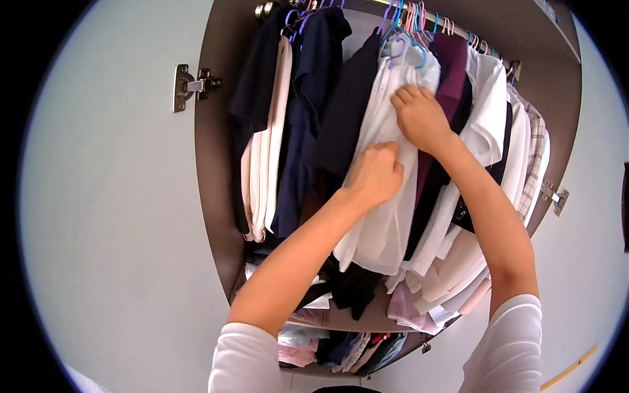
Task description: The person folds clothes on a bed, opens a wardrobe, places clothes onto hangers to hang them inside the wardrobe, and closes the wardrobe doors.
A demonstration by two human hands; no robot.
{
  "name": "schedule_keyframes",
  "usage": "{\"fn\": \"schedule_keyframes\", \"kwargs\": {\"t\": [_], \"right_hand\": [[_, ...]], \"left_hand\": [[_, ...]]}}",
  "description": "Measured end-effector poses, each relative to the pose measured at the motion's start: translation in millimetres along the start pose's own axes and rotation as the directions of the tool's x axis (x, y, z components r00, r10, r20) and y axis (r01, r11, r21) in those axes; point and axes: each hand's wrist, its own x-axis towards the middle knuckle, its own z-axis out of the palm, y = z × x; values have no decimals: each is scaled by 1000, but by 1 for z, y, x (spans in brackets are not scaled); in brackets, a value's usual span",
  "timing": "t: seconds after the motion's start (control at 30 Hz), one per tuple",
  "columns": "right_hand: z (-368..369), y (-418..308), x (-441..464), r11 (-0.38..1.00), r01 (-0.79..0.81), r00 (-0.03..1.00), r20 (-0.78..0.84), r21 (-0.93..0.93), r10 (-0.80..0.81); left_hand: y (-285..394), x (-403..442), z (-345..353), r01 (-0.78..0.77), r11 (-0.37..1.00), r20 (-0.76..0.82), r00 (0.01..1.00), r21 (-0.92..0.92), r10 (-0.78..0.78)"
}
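Left hand: curled at the middle of the white garment (383, 242), the left hand (377, 171) turned so its fingertips are hidden; cannot tell whether they pinch cloth.
Right hand: above and right of the left, the right hand (422, 119) has bent fingers against the garment's upper part; its thumb is out of sight, so a grip cannot be confirmed.
White garment: hanging under both hands, its middle partly covered by them; sheer towards the hem, exact cut unclear.
Hangers: above the right hand, a blue hanger (419, 52) shows in part, its lower portion lost in white cloth.
Left of the left hand: a black garment (347, 111), partly tucked behind the white one.
Right of the right hand: a dark purple garment (451, 72), mostly overlapped by a white short-sleeved top (488, 88).
Below both hands: folded clothes (298, 354), partly blocked by the left forearm.
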Motion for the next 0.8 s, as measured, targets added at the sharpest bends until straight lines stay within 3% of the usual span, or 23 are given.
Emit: {"fn": "schedule_keyframes", "kwargs": {"t": [0.03,0.07,0.13,0.17,0.27,0.33,0.37,0.43,0.5,0.53,0.6,0.63,0.67,0.7,0.73,0.77,0.8], "right_hand": [[-4,1,-8,995,18,999,33,-97,-15],[-5,2,-14,981,35,997,71,-191,-22],[-4,8,-21,980,21,997,77,-199,-6],[-3,11,-24,977,14,997,80,-211,3],[-2,15,-29,982,-6,998,59,-189,18],[-1,14,-31,984,-10,1000,19,-177,13],[0,13,-32,989,-29,999,-19,-144,26],[2,11,-33,994,-42,998,-53,-103,37],[2,12,-32,997,-61,993,-94,42,65],[2,13,-29,997,-59,994,-93,42,63],[1,15,-21,896,-384,922,146,222,359],[-5,4,-15,896,-384,922,145,223,359],[-11,-10,-10,786,-393,868,-88,478,488],[-16,-18,-6,645,-301,726,-270,703,633],[-16,-15,0,879,-170,782,-481,446,396],[-19,-19,2,875,-168,779,-483,455,400],[-27,-29,9,972,-71,890,-426,226,164]], "left_hand": [[0,1,-11,-27,974,3,1000,223,27],[-1,2,-18,-131,935,-177,964,330,197],[-8,12,-30,-171,867,-349,866,468,359],[-8,18,-41,-151,834,-355,854,530,380],[-4,27,-51,-45,803,-478,783,595,398],[-5,35,-47,-21,892,-556,775,452,301],[-4,38,-44,33,954,-370,925,298,84],[-14,40,-16,-8,957,-189,980,289,65],[-9,41,4,93,992,40,994,81,-97],[-8,42,14,87,994,66,994,65,-92],[-7,46,26,161,985,156,973,66,-169],[-7,45,29,176,981,165,968,81,-187],[-8,43,30,176,981,164,968,84,-187],[-9,40,30,117,992,121,985,38,-121],[-11,37,29,58,998,75,996,-2,-57],[-14,35,27,62,998,74,995,8,-62],[-18,34,25,38,999,140,989,13,-39]]}}
